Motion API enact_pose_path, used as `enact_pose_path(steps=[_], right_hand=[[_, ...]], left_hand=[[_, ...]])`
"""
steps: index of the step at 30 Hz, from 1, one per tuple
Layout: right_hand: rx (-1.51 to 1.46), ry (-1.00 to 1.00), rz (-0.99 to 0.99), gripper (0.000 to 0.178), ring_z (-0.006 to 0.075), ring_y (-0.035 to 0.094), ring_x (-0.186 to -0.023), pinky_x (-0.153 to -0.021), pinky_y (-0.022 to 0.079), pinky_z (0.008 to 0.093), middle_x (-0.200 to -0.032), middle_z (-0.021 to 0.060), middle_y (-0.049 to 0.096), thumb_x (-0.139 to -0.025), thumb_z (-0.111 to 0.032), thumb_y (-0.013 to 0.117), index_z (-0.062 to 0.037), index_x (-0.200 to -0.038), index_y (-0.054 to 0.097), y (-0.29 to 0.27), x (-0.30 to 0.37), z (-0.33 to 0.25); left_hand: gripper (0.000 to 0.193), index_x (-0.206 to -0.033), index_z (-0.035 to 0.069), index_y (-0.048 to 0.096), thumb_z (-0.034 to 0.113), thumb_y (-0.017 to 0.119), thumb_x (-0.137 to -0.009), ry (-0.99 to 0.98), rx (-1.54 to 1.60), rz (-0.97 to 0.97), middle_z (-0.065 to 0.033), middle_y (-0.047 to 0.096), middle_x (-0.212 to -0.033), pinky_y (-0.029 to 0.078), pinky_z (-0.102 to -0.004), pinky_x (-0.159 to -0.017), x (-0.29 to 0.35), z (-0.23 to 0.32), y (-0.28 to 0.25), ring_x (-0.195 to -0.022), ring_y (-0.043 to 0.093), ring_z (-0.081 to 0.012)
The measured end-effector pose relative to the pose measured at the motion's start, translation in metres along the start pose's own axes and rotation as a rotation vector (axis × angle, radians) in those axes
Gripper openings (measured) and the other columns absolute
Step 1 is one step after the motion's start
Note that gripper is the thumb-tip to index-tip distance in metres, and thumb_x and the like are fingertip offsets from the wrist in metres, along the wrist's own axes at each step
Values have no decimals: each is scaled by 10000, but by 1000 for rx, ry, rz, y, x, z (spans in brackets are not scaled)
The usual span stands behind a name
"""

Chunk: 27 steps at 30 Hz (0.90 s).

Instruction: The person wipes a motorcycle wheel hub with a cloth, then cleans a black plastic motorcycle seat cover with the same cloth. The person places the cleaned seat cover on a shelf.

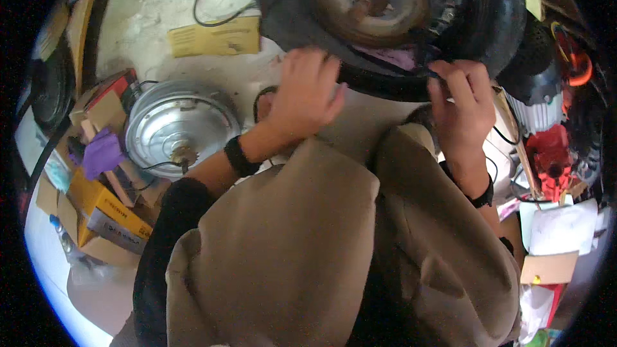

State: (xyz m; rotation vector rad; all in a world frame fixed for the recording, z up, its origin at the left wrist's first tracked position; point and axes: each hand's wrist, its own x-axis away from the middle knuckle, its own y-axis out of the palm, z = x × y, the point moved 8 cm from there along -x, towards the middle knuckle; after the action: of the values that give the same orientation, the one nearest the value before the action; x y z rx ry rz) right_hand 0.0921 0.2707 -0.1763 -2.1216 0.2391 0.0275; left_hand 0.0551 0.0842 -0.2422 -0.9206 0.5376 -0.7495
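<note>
A black tyre (508, 26) lies around a hub motor wheel (373, 19) with a rusty centre, at the top of the head view. My right hand (466, 106) is closed at the tyre's near right edge, fingers and thumb pressed onto the dark rubber. Some pinkish-purple material (395, 58) shows between rim and tyre. My left hand (305, 90) is beside the tyre's near left edge, back of the hand up, fingers bent and slightly blurred. Its fingertips are hidden, and whether it touches the rubber is unclear.
A silver hub motor (180, 128) with a cable sits to my left. Beyond it are a purple cloth (103, 153) and a yellow box (106, 209). Yellow cardboard (215, 37) lies near a black cable (225, 22). A red tool (549, 157) stands at right.
</note>
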Motion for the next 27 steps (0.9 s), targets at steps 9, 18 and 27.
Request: enact_pose_path(steps=[9, 18, 27], right_hand=[[79, -57, -123, 120, 290, 609, -767, -628, 500, 386, -935, 126, 591, -768, 27, 693, -24, -870, 655, 29, -2, -1], [-160, -257, -318, 226, 260, 595, -753, -619, 514, 362, -861, 93, 520, -725, -51, 611, -37, -950, 602, 71, 1, -53], [-129, -172, -330, 205, 296, 631, -778, -645, 552, 369, -936, 114, 553, -871, -116, 640, -24, -1044, 581, 112, -33, -70]], left_hand=[[385, -963, -25, 552, 217, 733, -723, 39, 126, 162, -174, 491, -917, 404, -510, -846, -1, 8, 3, -879, 506, -362], [573, -1283, -116, 413, 88, 636, -796, -326, 253, 163, -303, 480, -1249, 335, -487, -1063, 2, -54, -6, -1178, 456, -482], [575, -1337, -117, 345, -31, 552, -807, -236, 62, 323, -352, 300, -1433, 274, -508, -1128, -78, -95, -50, -1320, 312, -531]])
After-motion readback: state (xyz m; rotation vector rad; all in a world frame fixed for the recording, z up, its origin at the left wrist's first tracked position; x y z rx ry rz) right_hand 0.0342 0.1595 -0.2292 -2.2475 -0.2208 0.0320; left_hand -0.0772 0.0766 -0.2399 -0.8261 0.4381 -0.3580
